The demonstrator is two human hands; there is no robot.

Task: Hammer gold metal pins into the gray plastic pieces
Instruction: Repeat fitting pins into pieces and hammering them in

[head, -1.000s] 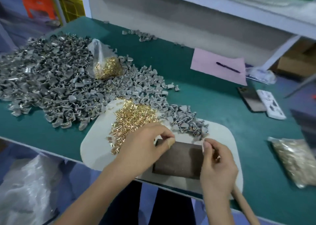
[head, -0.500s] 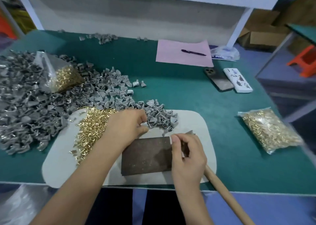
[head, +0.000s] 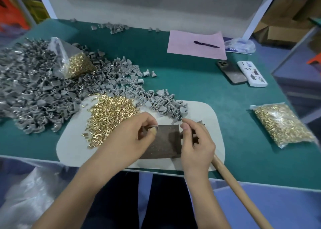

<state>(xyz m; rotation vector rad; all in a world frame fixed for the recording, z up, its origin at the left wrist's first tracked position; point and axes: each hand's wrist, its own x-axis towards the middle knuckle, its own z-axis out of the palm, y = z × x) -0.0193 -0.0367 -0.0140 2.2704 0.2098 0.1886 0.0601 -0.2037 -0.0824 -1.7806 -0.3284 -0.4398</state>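
Head view, the only one supplied. The person is working over a dark block [head: 161, 141] lying on a pale mat [head: 205, 114] at the near edge of the green table [head: 191, 82].

The left hand [head: 128, 138] is hovering at the block's left edge, its fingers curling in against the thumb around something small and gray with a glint of gold. This is probably one gray piece with a pin, but it is too small to confirm.

The right hand [head: 196, 145] is sitting at the block's right edge, its fingers wrapping around the upper end of a wooden-handled hammer [head: 238, 188]. The shaft is running down to the lower right, off the table edge, and the head is mostly hidden behind the fingers.

Loose gold pins [head: 111, 114] are lying heaped on the mat just left of the left hand. The gray plastic pieces [head: 43, 89] are spreading across the table's left side and trailing onto the mat's far edge, near both hands.

Handling, as a judgement: the pins are looking tiny, hard, smooth and light, so they are likely to roll or slip and are best pinched along the shank. The plastic pieces are appearing light and rigid with an irregular shape, so it is better to be pinching the broad body and leaving the socket exposed. Fingertips are sitting close to where a blow would land.

Elsewhere, two clear bags of pins [head: 281, 122], a phone [head: 231, 72], and a pen [head: 206, 44] on pink paper [head: 184, 44] are lying well apart from the work.
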